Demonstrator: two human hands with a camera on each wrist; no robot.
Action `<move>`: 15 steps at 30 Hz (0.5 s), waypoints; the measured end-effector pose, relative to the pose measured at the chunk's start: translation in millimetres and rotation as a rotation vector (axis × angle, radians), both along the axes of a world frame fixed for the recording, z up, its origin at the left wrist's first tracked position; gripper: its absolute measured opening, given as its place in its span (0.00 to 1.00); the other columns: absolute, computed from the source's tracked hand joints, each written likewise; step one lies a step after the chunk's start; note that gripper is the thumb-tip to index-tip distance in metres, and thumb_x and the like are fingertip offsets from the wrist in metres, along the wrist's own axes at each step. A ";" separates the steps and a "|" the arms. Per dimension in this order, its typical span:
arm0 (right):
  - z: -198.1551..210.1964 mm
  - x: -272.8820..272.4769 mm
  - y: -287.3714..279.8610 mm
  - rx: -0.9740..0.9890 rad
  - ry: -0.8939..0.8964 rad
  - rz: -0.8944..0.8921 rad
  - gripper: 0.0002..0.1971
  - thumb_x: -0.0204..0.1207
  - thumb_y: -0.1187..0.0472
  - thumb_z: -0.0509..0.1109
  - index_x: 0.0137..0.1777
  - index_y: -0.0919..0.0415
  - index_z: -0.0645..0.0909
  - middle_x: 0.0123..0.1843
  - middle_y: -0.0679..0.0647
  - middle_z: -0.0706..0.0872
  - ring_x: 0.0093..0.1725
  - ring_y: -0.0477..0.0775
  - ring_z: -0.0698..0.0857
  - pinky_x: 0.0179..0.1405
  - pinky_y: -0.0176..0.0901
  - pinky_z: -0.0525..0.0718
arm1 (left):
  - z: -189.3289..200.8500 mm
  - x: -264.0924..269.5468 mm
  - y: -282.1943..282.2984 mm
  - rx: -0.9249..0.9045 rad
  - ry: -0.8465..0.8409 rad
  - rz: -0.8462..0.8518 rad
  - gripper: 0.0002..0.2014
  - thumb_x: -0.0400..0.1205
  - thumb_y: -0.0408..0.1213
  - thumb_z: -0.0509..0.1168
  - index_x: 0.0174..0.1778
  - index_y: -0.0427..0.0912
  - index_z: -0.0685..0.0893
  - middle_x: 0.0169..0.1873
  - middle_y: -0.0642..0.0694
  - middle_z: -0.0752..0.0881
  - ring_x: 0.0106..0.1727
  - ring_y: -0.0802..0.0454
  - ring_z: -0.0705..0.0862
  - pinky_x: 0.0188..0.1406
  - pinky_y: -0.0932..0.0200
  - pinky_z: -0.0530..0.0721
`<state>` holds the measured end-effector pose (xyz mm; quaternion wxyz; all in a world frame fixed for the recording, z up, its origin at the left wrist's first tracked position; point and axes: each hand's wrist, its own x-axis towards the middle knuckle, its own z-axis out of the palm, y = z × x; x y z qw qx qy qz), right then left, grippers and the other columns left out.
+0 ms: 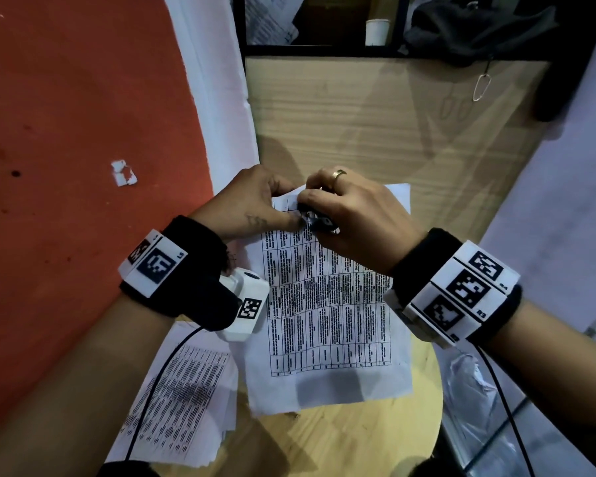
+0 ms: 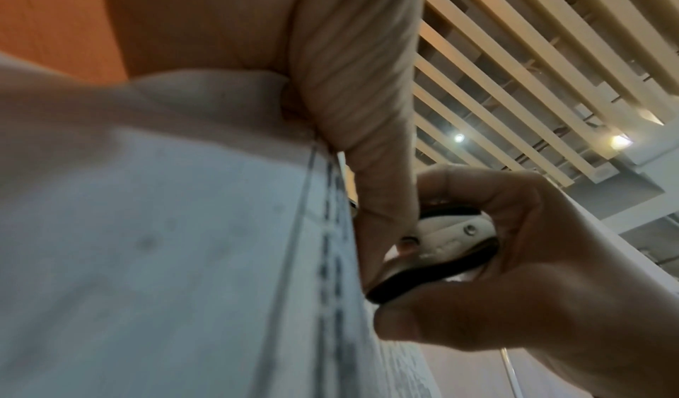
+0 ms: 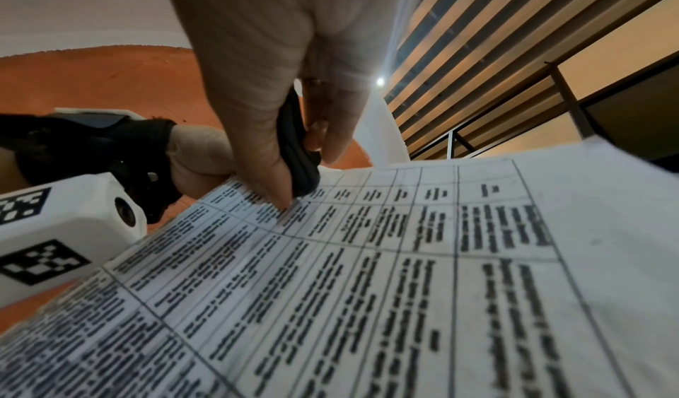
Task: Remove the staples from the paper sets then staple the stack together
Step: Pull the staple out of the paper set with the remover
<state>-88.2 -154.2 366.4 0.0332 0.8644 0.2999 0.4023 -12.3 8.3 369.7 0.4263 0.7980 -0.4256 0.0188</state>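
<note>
Wooden table (image 1: 375,111) before us lies bare toward its far edge; red floor (image 1: 66,132) opens on our left. We count two paper sets: one (image 1: 327,304) in the middle, another (image 1: 179,401) overhanging the near-left edge. Our left hand (image 1: 252,201) pinches the middle set's far-left corner, while our right hand (image 1: 355,215) grips a black staple remover (image 1: 319,220) pressed onto that corner.

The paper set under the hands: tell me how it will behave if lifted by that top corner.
The paper set looks thin, so it will likely droop. Its corner already curls where the left hand pinches it. The staple remover could tear it.
</note>
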 end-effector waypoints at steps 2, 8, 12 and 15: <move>0.4 1.0 -1.5 -0.016 0.020 0.016 0.10 0.59 0.66 0.69 0.41 0.68 0.84 0.42 0.63 0.85 0.37 0.63 0.84 0.29 0.43 0.74 | -0.3 -0.2 -0.1 -0.004 0.012 -0.019 0.09 0.64 0.38 0.74 0.24 0.59 0.86 0.21 0.57 0.80 0.29 0.67 0.75 0.30 0.66 0.71; -4.3 8.9 -7.3 -0.028 0.057 0.086 0.13 0.66 0.61 0.61 0.42 0.69 0.84 0.42 0.63 0.86 0.38 0.64 0.85 0.26 0.47 0.83 | -4.0 -0.2 -2.5 -0.020 0.069 -0.023 0.08 0.63 0.36 0.74 0.23 0.54 0.86 0.21 0.56 0.79 0.28 0.66 0.75 0.29 0.66 0.71; -10.9 14.5 -10.0 -0.019 0.045 0.087 0.13 0.65 0.62 0.63 0.42 0.69 0.85 0.43 0.62 0.87 0.38 0.64 0.85 0.27 0.47 0.83 | -6.5 1.3 -3.0 -0.010 0.084 -0.038 0.09 0.64 0.35 0.73 0.22 0.55 0.85 0.19 0.58 0.77 0.27 0.68 0.73 0.27 0.69 0.70; -14.3 17.8 -9.9 -0.005 0.066 0.102 0.15 0.66 0.60 0.61 0.43 0.70 0.84 0.43 0.63 0.87 0.39 0.64 0.85 0.26 0.49 0.84 | -8.6 3.8 -2.9 -0.007 0.103 -0.054 0.10 0.64 0.34 0.72 0.22 0.56 0.86 0.19 0.59 0.77 0.28 0.68 0.73 0.28 0.69 0.71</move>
